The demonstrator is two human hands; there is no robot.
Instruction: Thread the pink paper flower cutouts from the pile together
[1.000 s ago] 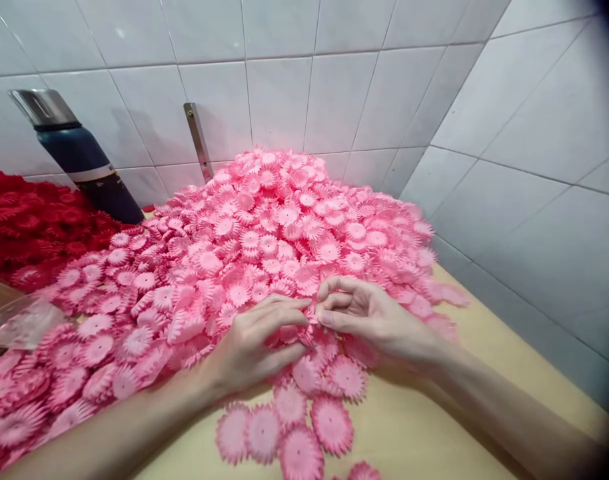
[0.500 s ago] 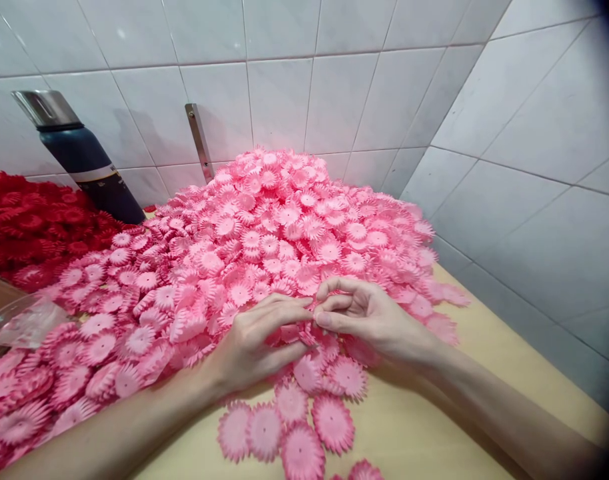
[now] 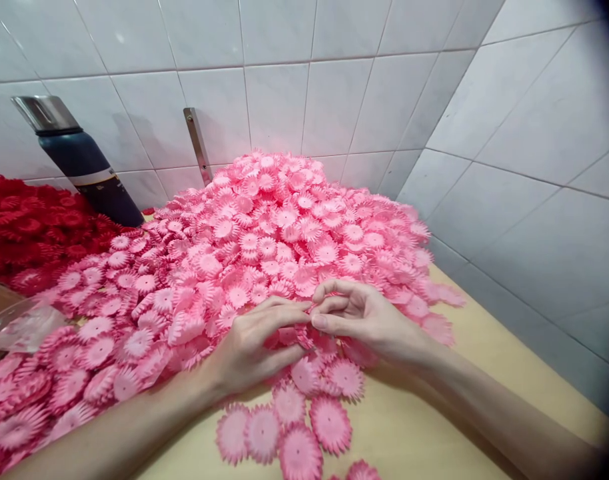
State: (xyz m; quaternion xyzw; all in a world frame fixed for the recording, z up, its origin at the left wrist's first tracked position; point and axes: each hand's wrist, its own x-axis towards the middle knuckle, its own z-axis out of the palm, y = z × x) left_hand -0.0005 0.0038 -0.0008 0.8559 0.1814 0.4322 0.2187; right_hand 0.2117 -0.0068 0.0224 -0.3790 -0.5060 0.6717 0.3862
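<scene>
A large heap of pink fringed flower discs [image 3: 284,220] spreads out before me. My left hand [image 3: 254,340] reaches in over its front edge, thumb below and fingers above, closed on a pink flower disc [image 3: 303,335] that is mostly hidden. The fingertips of my right hand [image 3: 369,319] meet those of the left. Its thumb and forefinger are pinched together at the disc's edge; what lies between them is too small to make out. Several loose discs with small centre holes, such as one darker-edged disc [image 3: 330,424], lie flat below my hands.
A dark blue bottle [image 3: 92,170] with a steel cap stands at the back left beside a red heap [image 3: 39,220] of similar pieces. A clear plastic bag [image 3: 29,327] lies at the left edge. Tiled walls [image 3: 284,100] enclose the yellowish table [image 3: 409,427] behind and right.
The view has shifted slightly. Both hands keep nearly the same pose, fingertips together, with only a small movement at the fingers.
</scene>
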